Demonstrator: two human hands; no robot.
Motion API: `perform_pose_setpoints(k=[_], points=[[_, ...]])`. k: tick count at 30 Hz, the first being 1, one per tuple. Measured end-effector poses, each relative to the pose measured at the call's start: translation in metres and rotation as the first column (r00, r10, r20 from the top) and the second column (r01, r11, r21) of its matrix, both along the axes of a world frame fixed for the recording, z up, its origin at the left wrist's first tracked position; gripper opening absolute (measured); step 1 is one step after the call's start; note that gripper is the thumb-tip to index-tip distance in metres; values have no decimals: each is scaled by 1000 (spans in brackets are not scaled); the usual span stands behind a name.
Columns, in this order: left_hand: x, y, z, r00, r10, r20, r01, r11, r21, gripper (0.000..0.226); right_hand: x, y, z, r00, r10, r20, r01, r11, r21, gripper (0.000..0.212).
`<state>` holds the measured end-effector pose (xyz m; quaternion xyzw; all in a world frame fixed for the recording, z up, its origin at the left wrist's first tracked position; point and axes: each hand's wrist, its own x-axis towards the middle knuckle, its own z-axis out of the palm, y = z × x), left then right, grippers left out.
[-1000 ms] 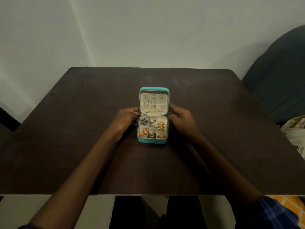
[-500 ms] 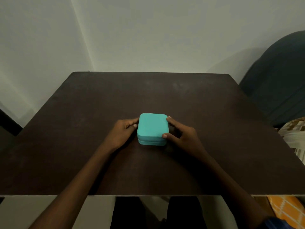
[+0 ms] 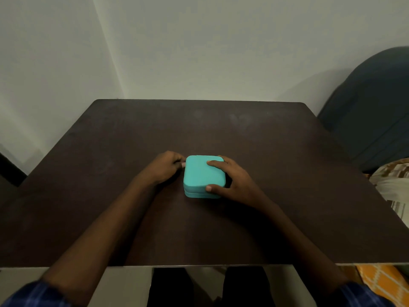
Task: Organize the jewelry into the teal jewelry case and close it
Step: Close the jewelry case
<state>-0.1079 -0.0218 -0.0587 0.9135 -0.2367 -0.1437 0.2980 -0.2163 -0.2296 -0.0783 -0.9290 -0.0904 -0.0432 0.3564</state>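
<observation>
The teal jewelry case [image 3: 200, 176] lies shut on the dark table [image 3: 276, 151], near its middle, so the jewelry inside is hidden. My right hand [image 3: 234, 182] grips the case from the right, with a finger across the lid and the thumb against the front edge. My left hand [image 3: 164, 167] sits at the case's left back corner. Its curled fingertips pinch at the side seam, and what they pinch is too small to make out.
A dark blue rounded chair back [image 3: 374, 111] stands at the right past the table. Patterned cloth [image 3: 396, 185] lies off the table's right edge. The wall runs close behind the far table edge.
One second ago the lid stood open showing the jewelry; it then swung down shut. Since then my right hand slid onto the lid and my left hand moved to the back left corner.
</observation>
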Motion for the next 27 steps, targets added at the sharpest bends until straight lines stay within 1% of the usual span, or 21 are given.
perform_pose_setpoints(k=[2,6,8,11,12,14,17,19,20,21,22,23,24,25,26,27], points=[[0,-2,2,998,44,40,-45,999,30,15,0,1,1,1000,-3,12,2,1000,9,67],[-11,-3,3,975,188,118,-192,981,26,14,1,-1,0,1000,-8,4,8,1000,17,67],[-29,2,1,958,244,153,-253,967,40,15,3,0,-3,1000,-17,4,17,1000,19,68],[-79,11,-3,947,293,136,-301,953,43,15,4,0,-5,1000,-30,-7,30,999,16,69],[-97,11,-5,941,303,150,-311,950,29,14,4,1,-5,999,-36,-11,36,999,15,69],[-125,1,-12,924,308,225,-315,949,-7,14,2,4,-7,999,-38,-3,38,999,35,71],[-142,-32,-20,924,301,234,-281,953,-114,17,-3,11,-7,1000,-30,8,29,998,64,68],[-144,-53,-24,933,258,251,-223,962,-158,18,-8,11,-3,998,-17,-54,20,998,57,67],[-145,-58,-25,941,229,249,-199,970,-139,20,-11,9,-1,995,-15,-98,25,995,100,68],[-146,-59,-23,949,206,240,-180,976,-125,21,-17,7,-1,989,-51,-137,75,981,180,70],[-146,-55,-19,948,205,243,-174,974,-142,21,-25,5,-3,977,-143,-155,180,948,263,70],[-145,-47,-13,927,238,290,-187,963,-194,20,-34,4,-6,948,-283,-143,315,894,317,67],[-141,-37,-5,877,286,387,-197,947,-253,19,-44,7,-9,897,-434,-81,437,847,302,61],[-133,-28,3,815,310,490,-189,941,-280,23,-54,12,-13,845,-534,17,518,827,218,54],[-123,-20,10,780,286,557,-170,953,-251,33,-61,18,-17,820,-562,109,552,827,106,51],[-109,-15,15,797,207,567,-142,977,-156,44,-65,26,-20,820,-550,162,557,831,3,50]])
